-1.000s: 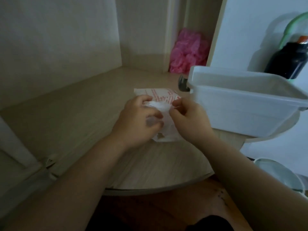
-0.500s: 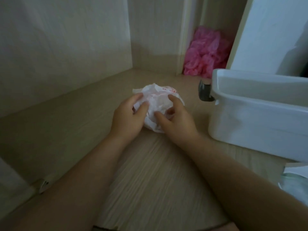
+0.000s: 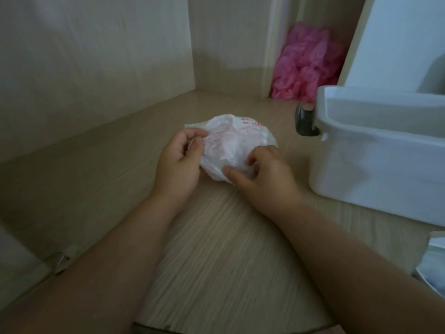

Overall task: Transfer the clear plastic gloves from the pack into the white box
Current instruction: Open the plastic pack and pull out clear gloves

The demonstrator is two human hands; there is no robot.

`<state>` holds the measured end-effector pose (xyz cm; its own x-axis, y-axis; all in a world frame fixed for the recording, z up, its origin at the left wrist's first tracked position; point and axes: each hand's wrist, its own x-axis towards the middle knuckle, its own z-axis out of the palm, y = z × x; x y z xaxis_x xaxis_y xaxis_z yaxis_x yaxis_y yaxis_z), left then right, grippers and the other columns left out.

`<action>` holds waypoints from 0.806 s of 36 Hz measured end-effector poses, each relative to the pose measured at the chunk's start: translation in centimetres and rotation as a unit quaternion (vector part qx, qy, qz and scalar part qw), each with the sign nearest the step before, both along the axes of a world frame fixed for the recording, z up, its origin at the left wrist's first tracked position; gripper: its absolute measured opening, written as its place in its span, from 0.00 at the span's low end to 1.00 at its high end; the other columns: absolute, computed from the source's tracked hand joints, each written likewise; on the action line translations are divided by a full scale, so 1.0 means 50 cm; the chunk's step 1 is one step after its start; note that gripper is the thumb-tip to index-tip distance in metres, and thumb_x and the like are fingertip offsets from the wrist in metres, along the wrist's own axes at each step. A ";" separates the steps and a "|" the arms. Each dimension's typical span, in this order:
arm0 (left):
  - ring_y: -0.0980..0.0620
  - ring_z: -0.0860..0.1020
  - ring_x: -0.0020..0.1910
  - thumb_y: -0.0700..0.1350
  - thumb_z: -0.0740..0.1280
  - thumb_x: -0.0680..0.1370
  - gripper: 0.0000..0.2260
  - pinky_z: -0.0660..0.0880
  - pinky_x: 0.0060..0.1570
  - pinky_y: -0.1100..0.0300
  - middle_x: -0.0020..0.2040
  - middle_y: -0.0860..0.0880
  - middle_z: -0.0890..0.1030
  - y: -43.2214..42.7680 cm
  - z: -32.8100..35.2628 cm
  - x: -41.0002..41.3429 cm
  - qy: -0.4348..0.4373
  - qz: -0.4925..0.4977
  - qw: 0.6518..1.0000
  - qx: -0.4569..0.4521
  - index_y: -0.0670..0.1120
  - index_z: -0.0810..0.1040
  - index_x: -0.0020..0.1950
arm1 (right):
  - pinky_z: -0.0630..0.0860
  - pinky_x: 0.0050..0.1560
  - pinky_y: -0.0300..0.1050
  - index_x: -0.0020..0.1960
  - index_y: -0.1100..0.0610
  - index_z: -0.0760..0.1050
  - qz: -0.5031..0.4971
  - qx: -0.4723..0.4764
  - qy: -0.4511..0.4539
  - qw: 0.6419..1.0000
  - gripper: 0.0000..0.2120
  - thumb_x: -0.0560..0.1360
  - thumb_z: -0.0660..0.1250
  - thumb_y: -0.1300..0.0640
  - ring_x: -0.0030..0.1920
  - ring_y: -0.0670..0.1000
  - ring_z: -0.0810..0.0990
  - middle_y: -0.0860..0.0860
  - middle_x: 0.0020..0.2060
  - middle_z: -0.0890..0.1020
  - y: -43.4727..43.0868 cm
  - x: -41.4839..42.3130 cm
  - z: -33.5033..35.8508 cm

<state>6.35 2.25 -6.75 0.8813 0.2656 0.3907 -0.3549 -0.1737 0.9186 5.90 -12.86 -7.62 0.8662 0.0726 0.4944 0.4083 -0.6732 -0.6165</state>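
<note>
Left hand: fingers curled, pinching the left edge of the glove pack. Right hand: thumb and fingers gripping its near right side. Glove pack: crumpled, red-printed, on the wooden bench, left of the white box. Pink plastic bags: far corner.

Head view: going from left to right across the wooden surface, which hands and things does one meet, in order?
left hand → glove pack, held between both hands → right hand → grey handle → white box
</note>
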 end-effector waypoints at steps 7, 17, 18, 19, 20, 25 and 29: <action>0.73 0.70 0.47 0.41 0.60 0.77 0.08 0.64 0.47 0.79 0.51 0.51 0.75 -0.010 -0.009 -0.014 -0.135 0.043 0.961 0.239 0.52 0.75 0.52 | 0.66 0.31 0.34 0.36 0.55 0.69 0.016 0.112 -0.007 0.994 0.14 0.80 0.60 0.54 0.31 0.41 0.71 0.46 0.29 0.72 -0.001 0.002 0.006; 0.58 0.65 0.61 0.53 0.67 0.66 0.28 0.64 0.54 0.73 0.61 0.56 0.60 0.007 0.000 -0.027 -0.041 0.016 0.939 0.342 0.52 0.72 0.66 | 0.66 0.32 0.32 0.37 0.59 0.71 0.072 0.199 0.019 0.977 0.14 0.80 0.60 0.54 0.32 0.40 0.71 0.46 0.30 0.71 -0.003 -0.004 0.017; 0.56 0.66 0.61 0.56 0.67 0.65 0.29 0.66 0.55 0.67 0.60 0.55 0.62 0.007 0.001 -0.027 -0.038 0.022 0.931 0.362 0.53 0.72 0.66 | 0.66 0.33 0.32 0.35 0.56 0.70 0.085 0.199 0.017 0.976 0.14 0.79 0.62 0.55 0.32 0.41 0.70 0.45 0.30 0.71 -0.002 -0.005 0.017; 0.52 0.67 0.62 0.57 0.68 0.65 0.28 0.67 0.56 0.62 0.58 0.53 0.64 0.007 0.002 -0.024 -0.034 0.034 0.923 0.381 0.53 0.73 0.65 | 0.66 0.35 0.33 0.33 0.53 0.69 0.094 0.187 0.013 0.978 0.15 0.78 0.63 0.54 0.33 0.41 0.70 0.45 0.31 0.70 -0.001 -0.005 0.017; 0.49 0.68 0.61 0.56 0.69 0.67 0.25 0.68 0.56 0.59 0.57 0.52 0.65 0.007 0.001 -0.021 -0.029 0.050 0.915 0.400 0.52 0.75 0.64 | 0.66 0.37 0.33 0.32 0.50 0.69 0.103 0.171 0.012 0.980 0.14 0.76 0.64 0.52 0.35 0.41 0.70 0.44 0.32 0.71 0.001 -0.005 0.016; 0.42 0.68 0.61 0.53 0.75 0.65 0.20 0.68 0.57 0.48 0.60 0.43 0.69 0.004 -0.004 -0.011 -0.067 0.147 0.873 0.460 0.50 0.79 0.55 | 0.69 0.38 0.36 0.35 0.56 0.73 0.121 0.229 0.016 0.966 0.13 0.73 0.57 0.51 0.36 0.42 0.73 0.45 0.31 0.74 0.003 -0.016 0.019; 0.44 0.65 0.54 0.56 0.70 0.63 0.17 0.64 0.52 0.50 0.59 0.44 0.69 -0.005 -0.002 -0.006 -0.178 0.183 0.816 0.519 0.50 0.80 0.47 | 0.73 0.45 0.45 0.43 0.55 0.77 0.010 0.188 -0.080 0.979 0.11 0.74 0.56 0.55 0.43 0.48 0.76 0.45 0.37 0.76 0.000 -0.008 0.014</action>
